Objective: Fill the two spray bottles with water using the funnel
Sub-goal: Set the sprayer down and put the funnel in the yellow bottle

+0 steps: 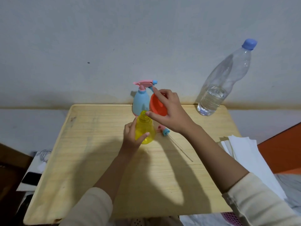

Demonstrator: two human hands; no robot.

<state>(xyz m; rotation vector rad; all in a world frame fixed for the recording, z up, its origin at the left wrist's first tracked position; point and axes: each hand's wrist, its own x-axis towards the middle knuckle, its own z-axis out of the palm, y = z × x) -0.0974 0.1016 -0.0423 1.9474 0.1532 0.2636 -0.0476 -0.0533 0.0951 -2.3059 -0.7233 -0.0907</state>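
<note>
Desk [91, 160]: pale wood, set against a grey wall [114, 38]. Clock references taken from desk centre.

Off the desk edge at 9 o'clock: coiled white cable [44, 154] and a dark flat item, too dim to identify.

Left hand [131, 137], near centre toward 12 o'clock: grip wrapped around lower body of yellow spray bottle [144, 129], thumb across the front, fingers behind. Bottle upright on desk, neck open, no spray head fitted. Water level inside not readable.

Blue spray bottle [141, 101] at 12 o'clock, at the far desk edge just behind the yellow one: upright, pink-and-blue trigger head on.

Right hand [167, 111], just right of the yellow bottle's neck: grip clenched on orange funnel [157, 105], index along the upper rim, thumb tip just beside the bottle mouth. Funnel tilted, wide mouth facing left, not seated in the neck; spout hidden behind the hand.

Under the right wrist, about 1 o'clock: detached spray head [164, 130] lying on desk, dip tube [180, 150] running toward 4 o'clock.

Clear water bottle [216, 88] at 2 o'clock, far right corner: upright, blue cap on, water in the lower part only.

White paper sheets [244, 154] at 3 o'clock, overhanging the right desk edge.
</note>
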